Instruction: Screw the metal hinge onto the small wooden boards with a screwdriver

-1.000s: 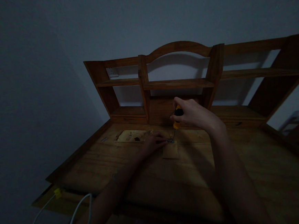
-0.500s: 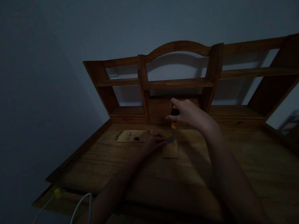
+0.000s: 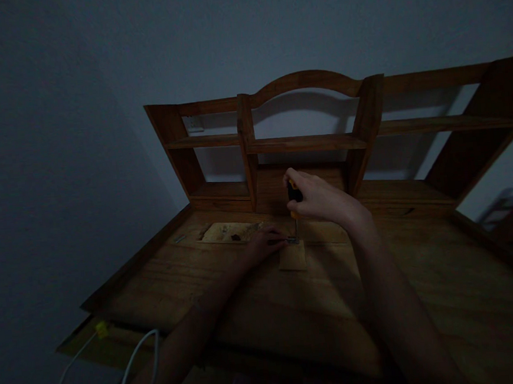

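Note:
My right hand [image 3: 312,194] is wrapped round the black and yellow handle of a screwdriver [image 3: 294,201], whose shaft points down. Its tip meets a small metal piece [image 3: 292,240], which looks like a hinge, at the far edge of a little square wooden board [image 3: 292,257]. From the left, my left hand [image 3: 266,243] lies low on the desk, its fingertips pinched on the metal piece's left side. Dim light hides the piece's finer details.
A wooden shelf unit [image 3: 306,144] stands along the desk's [image 3: 230,312] back edge, against the wall. Left of my hands is a pale rough-edged board [image 3: 226,232] with small bits on it, and a small metal strip [image 3: 179,239]. A white cable [image 3: 135,349] hangs at the front left.
The screwdriver has gone from a slant to nearly upright, as my right hand shifted slightly left and turned. My left hand has stayed in place.

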Motion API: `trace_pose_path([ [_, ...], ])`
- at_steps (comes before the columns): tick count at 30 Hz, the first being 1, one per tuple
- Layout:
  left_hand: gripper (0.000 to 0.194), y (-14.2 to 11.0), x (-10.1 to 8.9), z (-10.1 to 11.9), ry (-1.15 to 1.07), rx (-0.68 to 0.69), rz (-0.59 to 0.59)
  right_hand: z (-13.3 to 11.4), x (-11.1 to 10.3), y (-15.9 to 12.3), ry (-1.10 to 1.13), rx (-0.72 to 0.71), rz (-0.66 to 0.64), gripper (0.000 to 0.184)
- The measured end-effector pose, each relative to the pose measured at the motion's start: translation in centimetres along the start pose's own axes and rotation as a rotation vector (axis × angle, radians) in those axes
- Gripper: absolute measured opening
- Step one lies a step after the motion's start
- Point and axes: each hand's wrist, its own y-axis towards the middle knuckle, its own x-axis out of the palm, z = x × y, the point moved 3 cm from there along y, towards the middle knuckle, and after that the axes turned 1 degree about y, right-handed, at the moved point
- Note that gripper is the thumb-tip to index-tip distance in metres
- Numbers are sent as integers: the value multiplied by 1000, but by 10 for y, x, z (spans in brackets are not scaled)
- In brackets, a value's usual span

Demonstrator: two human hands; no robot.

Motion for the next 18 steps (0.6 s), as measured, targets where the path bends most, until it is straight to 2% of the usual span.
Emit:
trace_pose_path([
  [6, 24, 0, 2, -4, -2, 19, 12, 4, 5, 4, -128, 41, 76, 29],
  [10, 25, -1, 5, -9, 7, 19, 21, 4, 4, 2, -164, 42, 77, 19],
  [14, 25, -1, 4, -8, -6, 18, 30, 2, 2, 0, -130, 43, 72, 24],
  [18, 24, -1, 0, -2, 13, 35, 44, 2, 4, 1, -217, 84, 86, 29],
])
